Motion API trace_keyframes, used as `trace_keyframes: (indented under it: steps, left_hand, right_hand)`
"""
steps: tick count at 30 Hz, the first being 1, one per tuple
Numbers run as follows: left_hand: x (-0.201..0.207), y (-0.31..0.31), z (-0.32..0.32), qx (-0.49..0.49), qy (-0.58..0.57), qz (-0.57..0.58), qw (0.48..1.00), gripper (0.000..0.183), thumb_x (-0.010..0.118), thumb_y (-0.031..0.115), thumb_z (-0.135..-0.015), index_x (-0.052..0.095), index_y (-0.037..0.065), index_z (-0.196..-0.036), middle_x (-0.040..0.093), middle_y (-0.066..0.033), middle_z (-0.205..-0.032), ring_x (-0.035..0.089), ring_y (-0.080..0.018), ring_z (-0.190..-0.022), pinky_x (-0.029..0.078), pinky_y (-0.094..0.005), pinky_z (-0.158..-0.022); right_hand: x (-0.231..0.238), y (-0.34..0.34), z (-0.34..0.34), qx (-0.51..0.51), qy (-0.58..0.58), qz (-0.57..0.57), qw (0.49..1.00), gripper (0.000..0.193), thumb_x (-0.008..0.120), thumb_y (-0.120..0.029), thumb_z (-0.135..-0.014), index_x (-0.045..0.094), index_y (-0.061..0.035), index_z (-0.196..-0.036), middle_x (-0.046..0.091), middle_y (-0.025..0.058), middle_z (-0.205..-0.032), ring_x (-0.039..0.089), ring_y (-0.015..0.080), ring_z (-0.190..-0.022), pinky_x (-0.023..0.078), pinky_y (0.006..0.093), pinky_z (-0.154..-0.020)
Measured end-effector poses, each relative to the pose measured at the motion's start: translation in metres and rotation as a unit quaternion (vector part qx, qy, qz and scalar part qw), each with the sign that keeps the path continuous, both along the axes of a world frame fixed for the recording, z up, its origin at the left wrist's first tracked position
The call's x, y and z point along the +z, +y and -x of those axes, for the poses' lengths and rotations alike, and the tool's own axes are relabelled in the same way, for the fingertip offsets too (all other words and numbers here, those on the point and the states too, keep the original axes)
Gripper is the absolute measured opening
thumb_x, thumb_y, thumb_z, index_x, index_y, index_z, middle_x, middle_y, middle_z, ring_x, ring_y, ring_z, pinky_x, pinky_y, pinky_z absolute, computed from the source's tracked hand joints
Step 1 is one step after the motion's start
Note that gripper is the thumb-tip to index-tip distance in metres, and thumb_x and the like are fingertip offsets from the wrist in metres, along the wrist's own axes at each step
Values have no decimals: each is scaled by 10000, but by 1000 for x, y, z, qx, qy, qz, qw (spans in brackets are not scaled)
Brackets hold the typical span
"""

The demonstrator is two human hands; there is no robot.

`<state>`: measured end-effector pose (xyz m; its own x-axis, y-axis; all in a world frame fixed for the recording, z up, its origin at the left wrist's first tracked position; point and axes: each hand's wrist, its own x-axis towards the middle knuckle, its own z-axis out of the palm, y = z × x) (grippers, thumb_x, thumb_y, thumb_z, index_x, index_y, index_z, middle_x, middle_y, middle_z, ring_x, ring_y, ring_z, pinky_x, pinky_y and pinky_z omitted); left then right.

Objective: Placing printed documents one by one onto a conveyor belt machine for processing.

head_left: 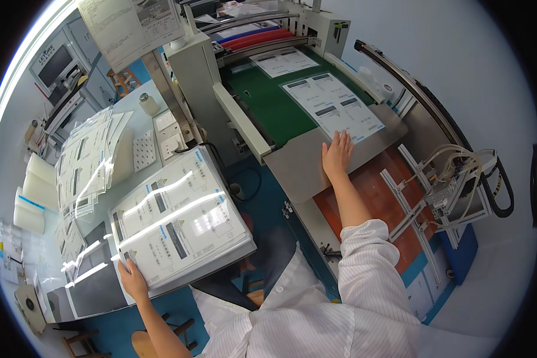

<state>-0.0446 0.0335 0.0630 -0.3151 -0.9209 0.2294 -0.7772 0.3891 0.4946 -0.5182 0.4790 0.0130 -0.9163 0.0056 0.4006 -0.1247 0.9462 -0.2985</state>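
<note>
Sheet [333,104]: thin, glossy, rectangular, printed in panels; lies across smooth green belt [259,113] and grey metal plate [301,164], long axis running far left to near right. Right hand [338,154]: flat, fingers nearly together, on sheet's near end. Stack [182,218]: glossy printed sheets, squared, on table [92,224] at left. Left hand [132,281]: at stack's near-left edge; cannot tell whether pinching. Rollers [262,43]: red, cylindrical, far end.

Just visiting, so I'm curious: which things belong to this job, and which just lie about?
Apparently in use: printed sheet under right fingers; sheet stack touched by left fingers; green belt.
Seemingly lying about: small bottle; wooden stool.
</note>
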Motion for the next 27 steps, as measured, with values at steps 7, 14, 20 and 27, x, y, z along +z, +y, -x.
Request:
trace_keyframes:
  steps: [7, 14, 20, 27]
  left_hand:
    - [1, 2, 7, 5, -10, -8, 1000, 546, 445, 421, -967, 483, 12, -1327, 606, -236, -1194, 577, -394, -1101, 434, -413, -933]
    - [-1, 1, 6, 15, -3, -14, 1000, 545, 449, 424, -966, 492, 13, -1322, 606, -237, -1195, 577, -394, -1103, 437, -416, -931]
    - [-2, 1, 1, 18, 0, 0, 1000, 554, 453, 433, -963, 492, 11, -1319, 607, -235, -1194, 577, -395, -1106, 441, -416, -928]
    - [18, 11, 7, 11, 42, -34, 998, 503, 476, 393, -949, 520, 13, -1276, 622, -228, -1143, 587, -399, -1060, 448, -429, -897]
  right_hand:
    - [-6, 5, 2, -9, -76, -2, 997, 634, 459, -333, -942, 302, 38, -1431, 276, 235, -1502, 209, 352, -1419, 144, 452, -1162]
    - [2, 11, -57, 58, -91, -35, 994, 621, 446, -341, -948, 336, 62, -1408, 330, 252, -1468, 253, 365, -1397, 191, 436, -1147]
    - [26, 15, -140, 175, -98, -67, 977, 742, 562, -458, -890, 370, 58, -1388, 365, 241, -1451, 308, 354, -1375, 257, 430, -1124]
    - [32, 44, -123, 302, -33, -170, 937, 395, 550, -26, -830, 547, 20, -1222, 571, 196, -1240, 534, 340, -1153, 445, 396, -966]
